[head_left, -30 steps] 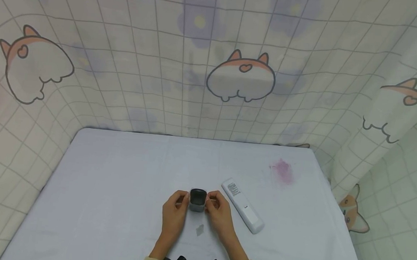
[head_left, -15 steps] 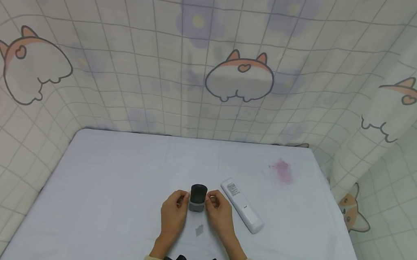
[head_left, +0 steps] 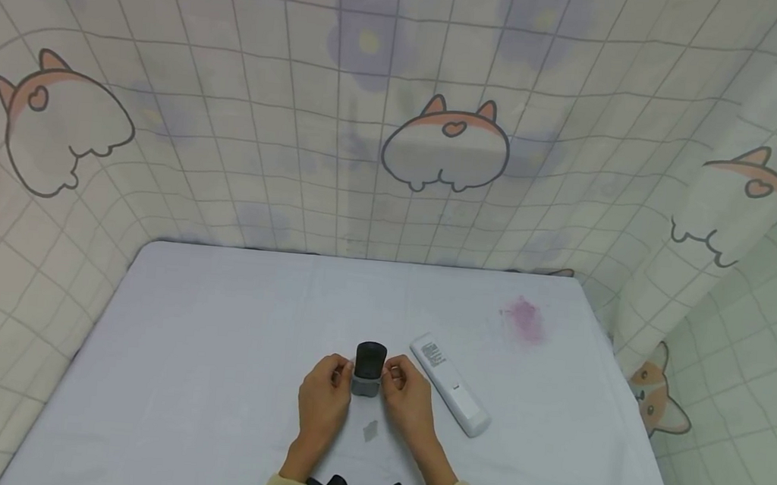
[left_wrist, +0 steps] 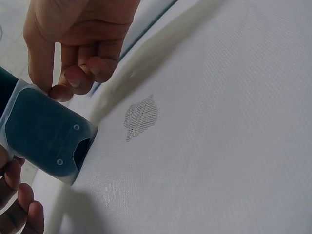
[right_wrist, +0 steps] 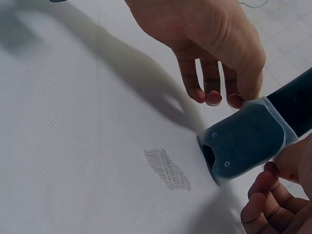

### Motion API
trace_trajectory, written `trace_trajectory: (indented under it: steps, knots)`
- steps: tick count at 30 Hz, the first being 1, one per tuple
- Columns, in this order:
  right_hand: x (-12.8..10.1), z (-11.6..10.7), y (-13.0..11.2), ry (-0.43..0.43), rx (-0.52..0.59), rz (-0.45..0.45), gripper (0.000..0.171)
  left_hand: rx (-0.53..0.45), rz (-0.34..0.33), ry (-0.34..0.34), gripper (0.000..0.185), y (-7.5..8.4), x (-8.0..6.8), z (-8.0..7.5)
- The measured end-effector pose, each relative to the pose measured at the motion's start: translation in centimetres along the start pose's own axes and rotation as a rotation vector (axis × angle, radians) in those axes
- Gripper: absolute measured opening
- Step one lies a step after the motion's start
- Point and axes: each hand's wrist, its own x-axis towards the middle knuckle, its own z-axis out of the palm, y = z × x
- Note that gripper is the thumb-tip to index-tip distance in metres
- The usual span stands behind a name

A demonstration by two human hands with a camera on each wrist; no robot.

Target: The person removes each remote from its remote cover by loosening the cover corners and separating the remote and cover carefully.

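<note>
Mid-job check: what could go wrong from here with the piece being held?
The left hand and right hand pinch the translucent cover near its rim, so it might slip or twist. The dark upper part sticks out past that rim and could tip if jolted. The white remote lies near the right hand, which might knock it.

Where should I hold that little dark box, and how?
Probably pinch the little dark box by the opposite side edges of its cloudy cover, one hand from each side. It's narrow, so fingers reach those edges easily, and its dark upper part sticks up out of the way. The left hand and right hand pinch it there now.
</note>
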Motion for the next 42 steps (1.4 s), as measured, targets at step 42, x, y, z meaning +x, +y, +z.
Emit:
trace_trajectory:
  steps: [42]
  knots:
    - [-0.5,1.0,1.2,0.041,-0.166,-0.037,0.005,0.090,-0.009,-0.025,0.016,-0.6,-0.9,0.5]
